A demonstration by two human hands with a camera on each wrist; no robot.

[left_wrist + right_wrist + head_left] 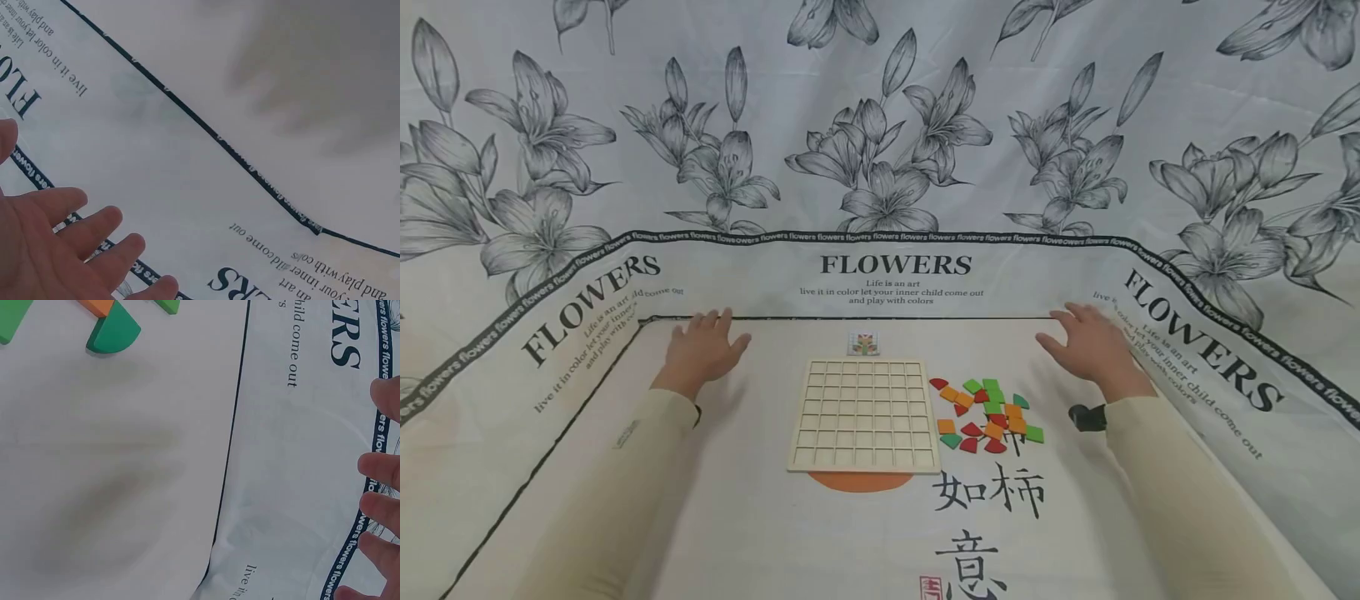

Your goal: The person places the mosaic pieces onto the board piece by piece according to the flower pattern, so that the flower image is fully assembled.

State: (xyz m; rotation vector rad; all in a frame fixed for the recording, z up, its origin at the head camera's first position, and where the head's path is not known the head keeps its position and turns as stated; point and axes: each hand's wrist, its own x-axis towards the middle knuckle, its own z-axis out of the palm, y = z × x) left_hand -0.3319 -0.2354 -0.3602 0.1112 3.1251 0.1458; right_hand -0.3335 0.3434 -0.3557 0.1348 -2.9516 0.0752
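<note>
My left hand [703, 350] hovers over the table left of a wooden grid board [865, 417], its fingers spread and holding nothing. To the right, my right hand [1086, 346] also hangs with spread fingers, beyond a loose pile of coloured tiles [992, 408]. Those tiles are red, orange and green, some square and some quarter-round. Every cell of the board looks bare. Behind it lies a small pattern card [863, 343]. In the right wrist view a dark green quarter-round tile [115, 330] shows near the top, apart from the fingers [380, 509].
A pale cloth [730, 500] covers the table, printed with black characters and an orange shape [861, 482] partly under the board. Flower-printed fabric [880, 150] rises at the back and both sides. A black band sits at the right cuff [1088, 417].
</note>
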